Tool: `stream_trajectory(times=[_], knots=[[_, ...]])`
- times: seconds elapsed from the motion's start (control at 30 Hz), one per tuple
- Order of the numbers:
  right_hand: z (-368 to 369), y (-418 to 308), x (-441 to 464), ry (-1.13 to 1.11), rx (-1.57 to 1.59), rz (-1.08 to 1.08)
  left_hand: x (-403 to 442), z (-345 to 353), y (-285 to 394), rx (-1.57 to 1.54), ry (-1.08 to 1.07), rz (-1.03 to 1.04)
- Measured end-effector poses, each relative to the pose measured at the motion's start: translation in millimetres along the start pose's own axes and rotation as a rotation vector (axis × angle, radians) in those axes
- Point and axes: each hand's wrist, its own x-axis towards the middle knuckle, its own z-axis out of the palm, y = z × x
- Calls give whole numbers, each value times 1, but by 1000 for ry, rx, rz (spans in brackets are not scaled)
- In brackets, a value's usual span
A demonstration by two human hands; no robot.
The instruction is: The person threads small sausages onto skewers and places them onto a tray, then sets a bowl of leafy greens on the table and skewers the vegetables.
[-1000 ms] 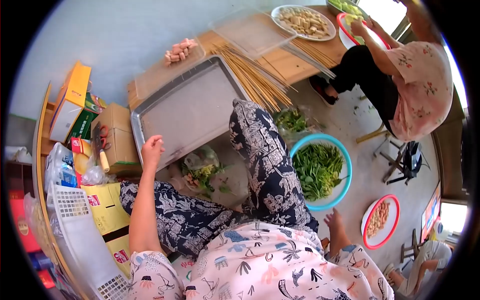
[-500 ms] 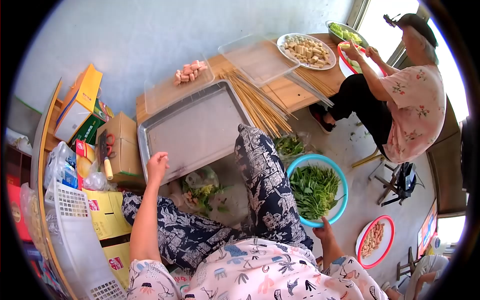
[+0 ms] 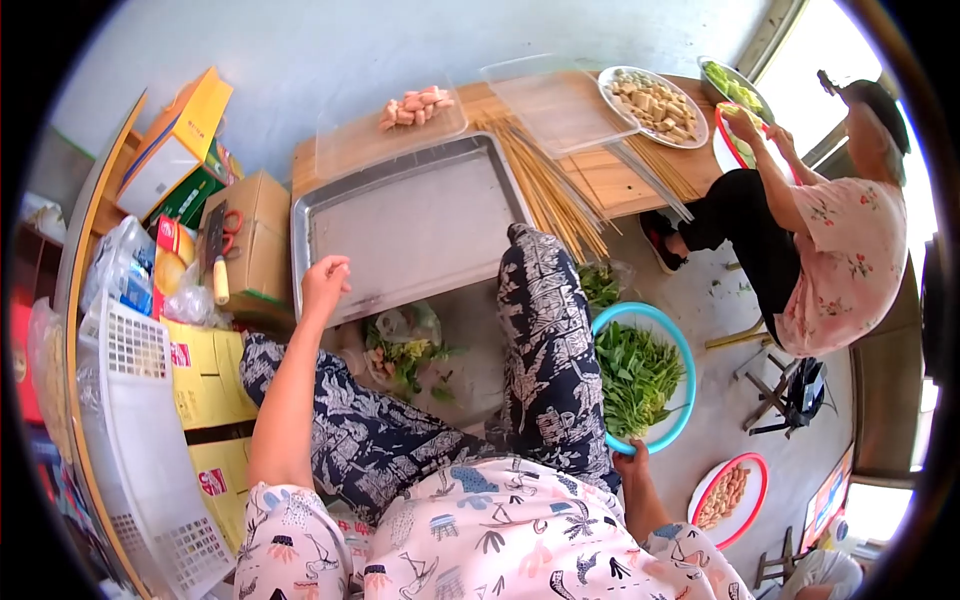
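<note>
My left hand (image 3: 325, 287) is raised above the near left edge of a large metal tray (image 3: 415, 225), its fingers curled in and nothing showing in them. The tray's bottom is bare. Low at my right side, my right hand (image 3: 630, 458) grips the near rim of a round basin with a light blue edge (image 3: 689, 380). Leafy greens (image 3: 635, 378) fill much of that basin. The fingers under the rim are partly hidden. Between my knees and the tray, a plastic bag with greens (image 3: 405, 350) lies on the floor.
Bamboo skewers (image 3: 550, 190), pink sausage pieces (image 3: 415, 107) and a plate of cut pieces (image 3: 655, 105) are on the wooden table (image 3: 610, 185). Another person (image 3: 845, 230) sits at the right over a red-rimmed basin (image 3: 728, 155). Boxes and a white plastic basket (image 3: 135, 440) stand at my left.
The view has turned, so the table and tray appear farther right. My left hand stays curled near the tray's edge, and my right hand still holds the basin's rim.
</note>
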Motion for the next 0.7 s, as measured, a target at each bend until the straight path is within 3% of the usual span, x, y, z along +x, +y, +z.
stream_trajectory(times=[0.2,0.3,0.7], knots=[[-12,-38,-11,-233,69,-77,1,1,6,-31,16,-49],[5,-51,-41,-196,43,-131,9,0,-9,51,101,38],[105,-68,-167,-209,16,-286,8,-11,-9,98,261,50]])
